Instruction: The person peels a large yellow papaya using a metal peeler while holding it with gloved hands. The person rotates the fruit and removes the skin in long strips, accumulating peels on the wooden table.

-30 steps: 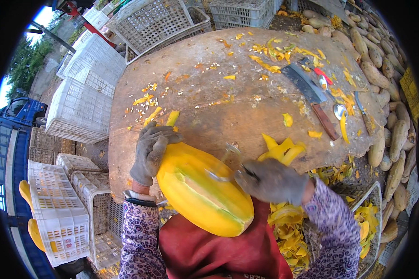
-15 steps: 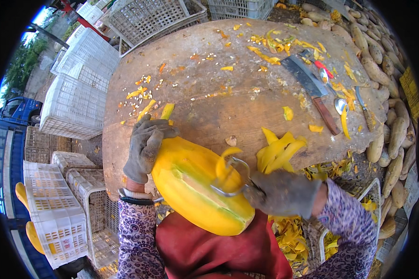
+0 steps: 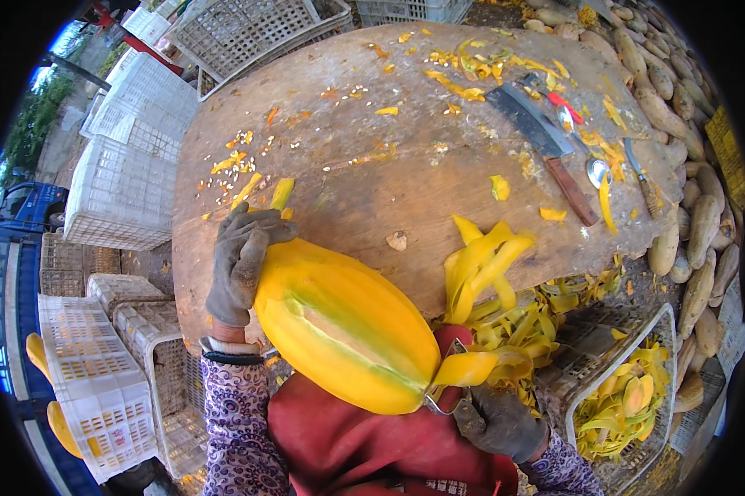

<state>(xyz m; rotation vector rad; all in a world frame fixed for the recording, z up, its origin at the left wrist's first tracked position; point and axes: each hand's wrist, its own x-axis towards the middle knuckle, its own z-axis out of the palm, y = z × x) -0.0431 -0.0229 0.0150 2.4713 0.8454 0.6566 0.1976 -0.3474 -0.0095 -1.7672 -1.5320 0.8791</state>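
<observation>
A large yellow squash (image 3: 348, 331), mostly peeled, lies slantwise at the table's near edge against my red apron. A paler green-and-tan strip runs along its upper side. My left hand (image 3: 244, 260), in a grey glove, grips its far left end. At the near right end my right hand (image 3: 501, 422), gloved too, is closed on a metal peeler (image 3: 434, 398); its handle is hidden by the fingers. From the peeler's blade a broad curl of yellow peel (image 3: 468, 369) hangs out to the right. More peel strips (image 3: 488, 260) lie on the table edge beside it.
On the wooden table (image 3: 331, 198) lie a cleaver (image 3: 538, 136), a spoon (image 3: 597, 172), a small knife (image 3: 637, 169), seeds and scraps. A crate (image 3: 662, 397) of peelings stands at right, unpeeled squashes (image 3: 703, 223) are heaped beyond, and white crates (image 3: 120, 194) stack at left.
My right hand has drawn the peeler down and right along the squash to its near end, and the peel curl has moved with it. My left hand keeps its hold.
</observation>
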